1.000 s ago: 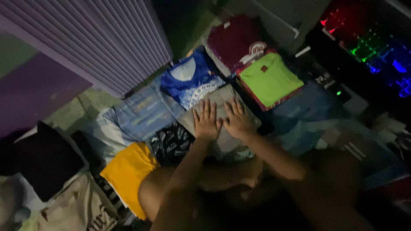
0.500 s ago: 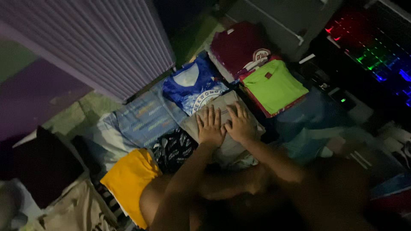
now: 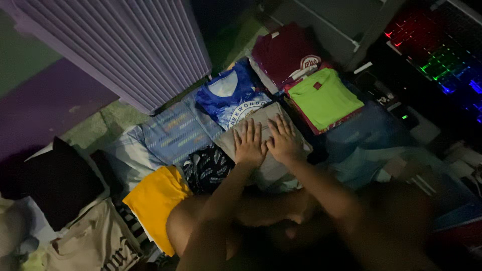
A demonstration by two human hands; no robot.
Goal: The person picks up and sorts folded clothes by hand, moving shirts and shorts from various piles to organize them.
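My left hand (image 3: 249,144) and my right hand (image 3: 282,139) lie flat side by side, fingers spread, pressing on a folded grey-beige garment (image 3: 266,165) in the middle of the floor. Around it lie other folded clothes: a blue and white jersey (image 3: 228,98) just beyond the hands, a lime green shirt (image 3: 324,98) to the right, a maroon shirt (image 3: 286,50) behind that. A black patterned garment (image 3: 206,168) lies to the left of my forearm. Neither hand grips anything.
A striped blue cloth (image 3: 173,133), a yellow folded shirt (image 3: 153,198), a black garment (image 3: 55,183) and a beige printed shirt (image 3: 93,243) lie at the left. A ribbed purple panel (image 3: 125,45) stands at the back. A keyboard with coloured lights (image 3: 442,55) is at the right. Blue jeans (image 3: 371,135) lie right.
Both hands stay pressed on the grey-beige garment; they have barely shifted. The view has drifted slightly.
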